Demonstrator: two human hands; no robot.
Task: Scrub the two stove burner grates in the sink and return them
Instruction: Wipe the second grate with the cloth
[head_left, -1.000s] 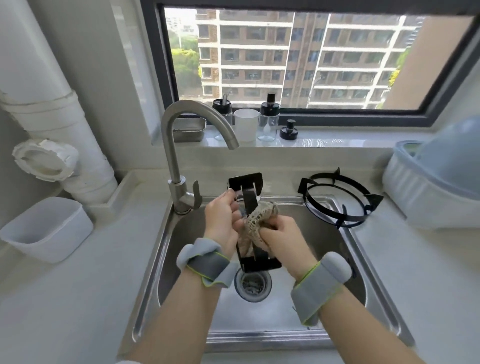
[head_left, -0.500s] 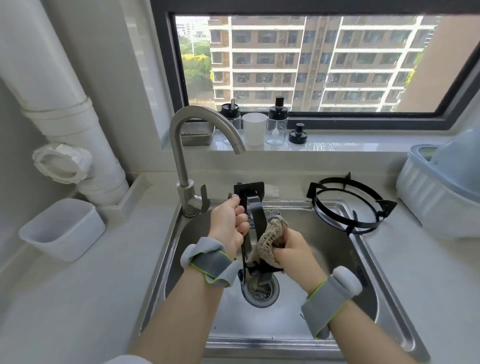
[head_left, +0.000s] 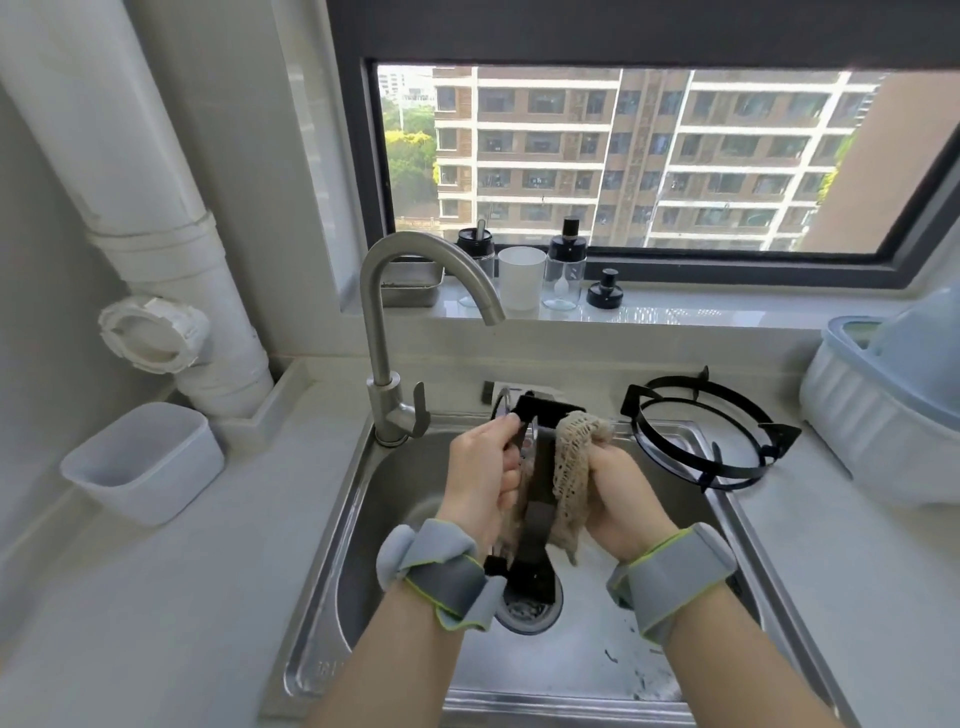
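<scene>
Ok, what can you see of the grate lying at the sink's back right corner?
The spare grate is black, metal-looking: two stacked round hoops joined by pointed prongs, open in the middle. It lies flat across the sink rim and the counter at the back right corner. Left hand and right hand are clear of it.

There is a single wide-angle view, worn on the person's head. It looks forward and down from close above the sink (head_left: 395, 493) at lower centre, with worktop (head_left: 156, 597) on both sides and the window (head_left: 649, 156) across the top.
</scene>
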